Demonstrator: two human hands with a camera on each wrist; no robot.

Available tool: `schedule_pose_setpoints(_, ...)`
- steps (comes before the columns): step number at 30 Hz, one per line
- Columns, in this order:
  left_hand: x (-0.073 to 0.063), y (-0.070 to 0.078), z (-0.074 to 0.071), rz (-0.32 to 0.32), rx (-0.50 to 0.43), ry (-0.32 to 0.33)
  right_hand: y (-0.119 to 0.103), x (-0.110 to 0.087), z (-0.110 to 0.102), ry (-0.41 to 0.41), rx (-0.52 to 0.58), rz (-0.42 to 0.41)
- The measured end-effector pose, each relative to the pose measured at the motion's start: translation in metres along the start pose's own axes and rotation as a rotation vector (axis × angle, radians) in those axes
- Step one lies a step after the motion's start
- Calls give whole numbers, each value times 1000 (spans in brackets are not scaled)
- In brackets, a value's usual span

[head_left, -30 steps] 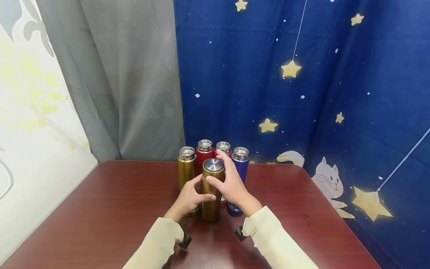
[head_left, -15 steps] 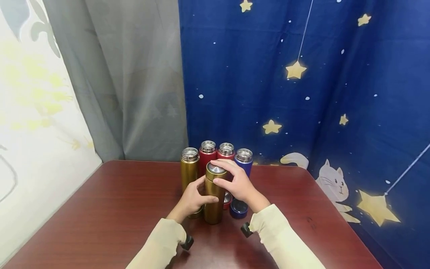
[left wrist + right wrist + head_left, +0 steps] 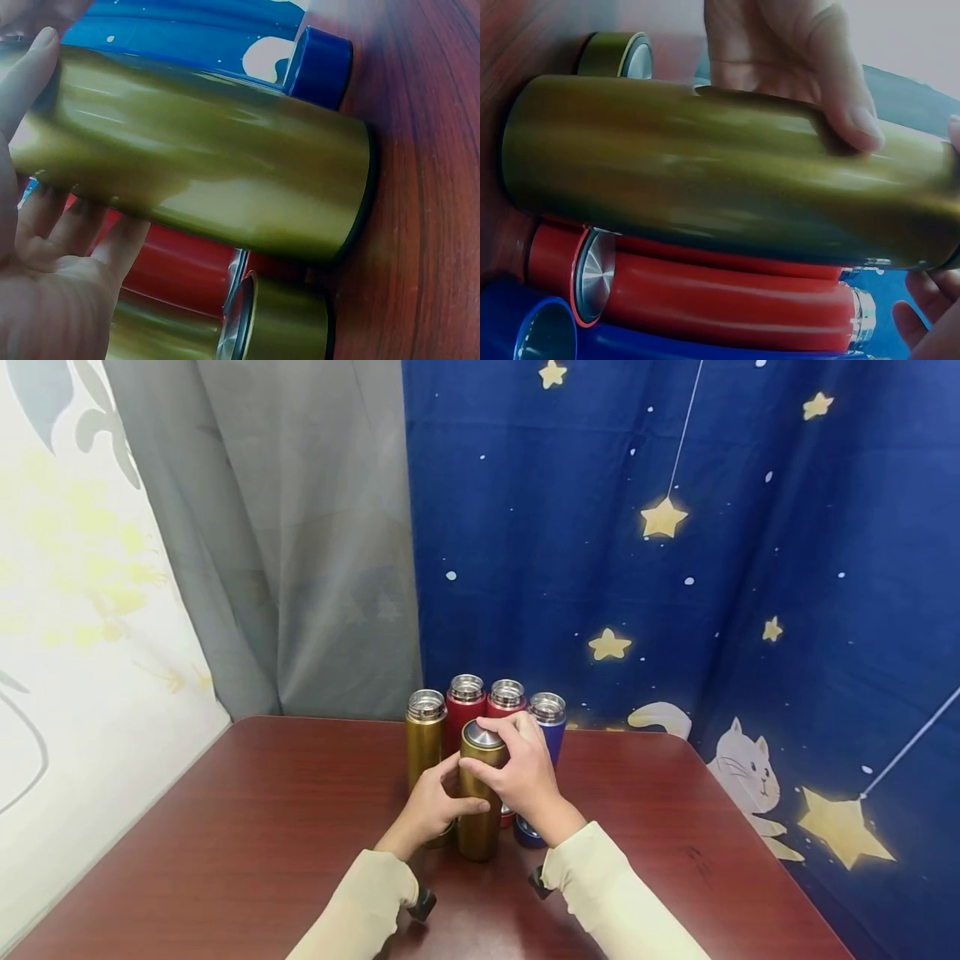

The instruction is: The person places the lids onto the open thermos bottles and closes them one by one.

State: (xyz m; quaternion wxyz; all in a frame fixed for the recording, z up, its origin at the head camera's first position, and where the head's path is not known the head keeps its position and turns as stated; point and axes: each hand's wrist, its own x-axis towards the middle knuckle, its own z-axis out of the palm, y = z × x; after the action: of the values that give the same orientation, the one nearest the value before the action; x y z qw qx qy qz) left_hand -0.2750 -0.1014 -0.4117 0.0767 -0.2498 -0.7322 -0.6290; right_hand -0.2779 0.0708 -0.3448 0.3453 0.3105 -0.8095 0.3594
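Note:
A gold thermos bottle [image 3: 477, 831] with a steel-topped lid [image 3: 483, 737] stands upright at the table's middle. My left hand [image 3: 429, 806] grips its body, thumb across the front. Around the lid at the top, my right hand [image 3: 528, 772] curls its fingers and thumb. In the left wrist view the bottle's gold wall [image 3: 225, 157] fills the middle, with its base at the tabletop. The right wrist view has the left thumb [image 3: 855, 124] lying along the bottle [image 3: 667, 157].
Behind stand lidless bottles: a gold one [image 3: 426, 747], two red ones [image 3: 467, 706] [image 3: 507, 699] and a blue one [image 3: 553, 735]. Their loose lids sit in front, among them a gold lid [image 3: 289, 322], a red lid [image 3: 559, 262] and a blue lid [image 3: 322, 67]. A curtain [image 3: 525, 527] hangs behind the table [image 3: 300, 827].
My right hand has turned on the lid, first swinging its fingers over the top, then back with the thumb across the front. My left hand keeps its grip; the view has shifted slightly.

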Motion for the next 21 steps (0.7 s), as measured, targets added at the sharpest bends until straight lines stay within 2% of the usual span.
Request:
schedule_pose_setpoints(4, 0, 4, -1, -3, 8, -6, -1, 1, 0, -17, 3, 17)
schedule_pose_setpoints(6, -1, 12, -1, -5, 7, -15, 0, 2, -1, -49, 35, 34)
schedule_pose_setpoints(11, -3, 33, -2, 0, 0, -46, 6, 3, -6, -184, 255, 73)
schedule_pose_setpoints(15, -2, 34, -3, -6, 2, -53, 12, 5, -10, -266, 415, 87)
schedule_pose_setpoints(21, -2, 30, -3, -22, -2, -54, 17, 6, -11, -306, 437, 90)
